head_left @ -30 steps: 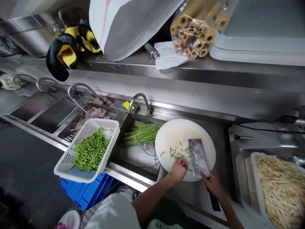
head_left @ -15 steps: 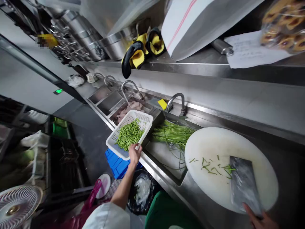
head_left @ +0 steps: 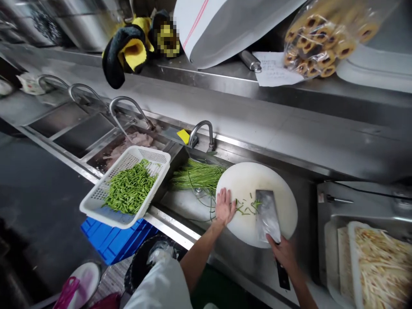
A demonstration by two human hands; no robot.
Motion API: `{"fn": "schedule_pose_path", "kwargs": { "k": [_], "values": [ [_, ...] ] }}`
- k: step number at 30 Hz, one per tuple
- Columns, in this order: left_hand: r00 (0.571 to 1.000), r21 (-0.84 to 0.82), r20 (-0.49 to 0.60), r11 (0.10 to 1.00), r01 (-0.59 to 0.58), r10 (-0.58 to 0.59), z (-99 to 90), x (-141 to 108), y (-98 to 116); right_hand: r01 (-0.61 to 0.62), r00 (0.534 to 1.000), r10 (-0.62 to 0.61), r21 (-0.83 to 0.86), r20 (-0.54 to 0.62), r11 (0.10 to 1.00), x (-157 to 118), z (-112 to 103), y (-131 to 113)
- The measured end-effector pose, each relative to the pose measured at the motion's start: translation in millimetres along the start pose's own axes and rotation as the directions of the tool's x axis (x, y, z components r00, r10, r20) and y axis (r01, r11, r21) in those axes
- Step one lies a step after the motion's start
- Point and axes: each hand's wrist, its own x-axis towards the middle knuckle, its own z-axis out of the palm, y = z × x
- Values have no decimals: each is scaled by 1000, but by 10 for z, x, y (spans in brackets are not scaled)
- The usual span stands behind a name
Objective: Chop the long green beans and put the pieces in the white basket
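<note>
My left hand (head_left: 224, 207) is spread at the left edge of the round white cutting board (head_left: 244, 176), beside loose green pieces (head_left: 245, 209). My right hand (head_left: 283, 253) grips the dark handle of a cleaver (head_left: 268, 214), whose broad blade lies flat over the board with a few pieces at its left edge. Left of the board, a bundle of long green stems (head_left: 199, 175) lies in the sink. Farther left, a white perforated basket (head_left: 90, 201) holds cut green pieces (head_left: 130, 189) and rests across the sink's front edge.
Curved faucets (head_left: 204, 124) line the back. Pink meat (head_left: 137, 139) sits in another sink. A blue crate (head_left: 112, 242) and black bin (head_left: 138, 262) stand below. Bean sprouts (head_left: 383, 266) fill a tray at right. Black-yellow gloves (head_left: 117, 56) hang from the shelf (head_left: 225, 81).
My left hand has let go of the basket and moved right to the board. The view has swung right, bringing the sprouts into sight. My right hand still has the cleaver.
</note>
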Motion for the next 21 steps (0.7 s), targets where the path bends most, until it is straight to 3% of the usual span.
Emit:
{"fn": "schedule_pose_path", "kwargs": {
  "k": [3, 8, 13, 15, 18, 21],
  "values": [
    [1000, 22, 0, 1000, 3, -3, 21, -2, 58, 32, 997, -39, 101, 66, 994, -25, 115, -140],
    [997, -68, 71, 997, -25, 30, 54, -9, 250, 120, 989, -131, 151, 64, 981, -50, 324, -408],
    [1000, -162, 7, 986, 28, -27, 69, -63, 298, 211, 958, -244, 207, 150, 955, -132, 550, -722],
    [996, -166, -50, 984, 67, -76, -51, -152, 182, 256, 932, -302, 225, 202, 940, -229, 691, -879],
    [970, -154, -155, 974, 164, -188, -390, -400, -141, 344, 874, -395, 214, 282, 914, -469, 982, -1172],
    [904, -167, -266, 940, 298, -335, -839, -810, -580, 467, 775, -498, 178, 390, 866, -809, 1327, -1521]
  ]
}}
